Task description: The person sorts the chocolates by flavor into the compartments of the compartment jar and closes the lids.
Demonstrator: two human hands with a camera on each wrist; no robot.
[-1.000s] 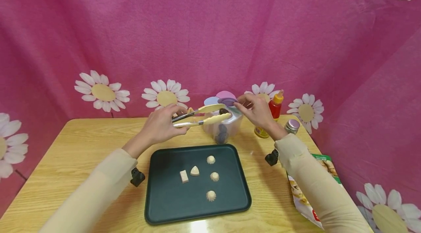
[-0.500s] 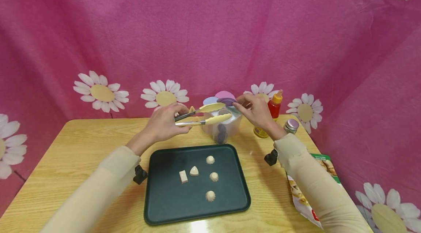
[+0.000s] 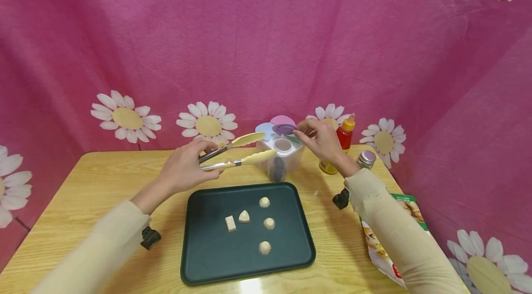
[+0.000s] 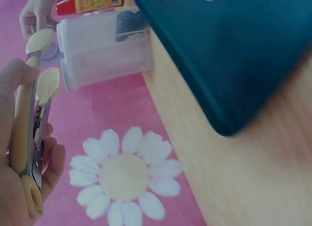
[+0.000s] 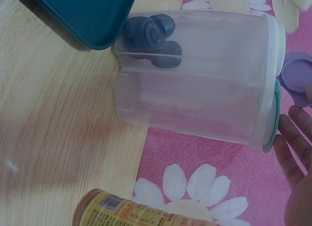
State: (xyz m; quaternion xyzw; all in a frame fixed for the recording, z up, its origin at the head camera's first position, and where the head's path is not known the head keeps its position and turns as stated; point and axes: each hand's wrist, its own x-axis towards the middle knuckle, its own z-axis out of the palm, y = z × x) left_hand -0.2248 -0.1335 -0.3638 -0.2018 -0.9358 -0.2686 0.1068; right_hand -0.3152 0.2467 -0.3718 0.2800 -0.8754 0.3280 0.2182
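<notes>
My left hand point(image 3: 184, 165) grips a pair of tongs point(image 3: 248, 139) with pale yellow tips. Its arms are spread, with nothing between them, left of a clear lidded container point(image 3: 293, 161). With thumb and fingertips, my right hand point(image 3: 325, 144) holds up the container's purple lid point(image 3: 284, 129), leaving a round opening uncovered below it. Dark swirl-shaped pieces point(image 5: 148, 33) lie at the bottom of one compartment in the right wrist view. Blue point(image 3: 264, 129) and pink lids point(image 3: 283, 120) stand raised behind; a green lid point(image 5: 274, 114) lies nearly flat on top.
A dark green tray point(image 3: 208, 257) sits in front, bearing several small cream-coloured pieces point(image 3: 269, 224). To the right stand a red bottle with a yellow cap point(image 3: 345, 135) and a small lidded jar point(image 3: 366, 159). A printed food bag point(image 3: 380, 252) lies under my right forearm.
A dark piece at the tongs' tips over the opening has dropped from there into the container. My left hand has drawn the tongs back leftward; the right hand stays at the purple lid.
</notes>
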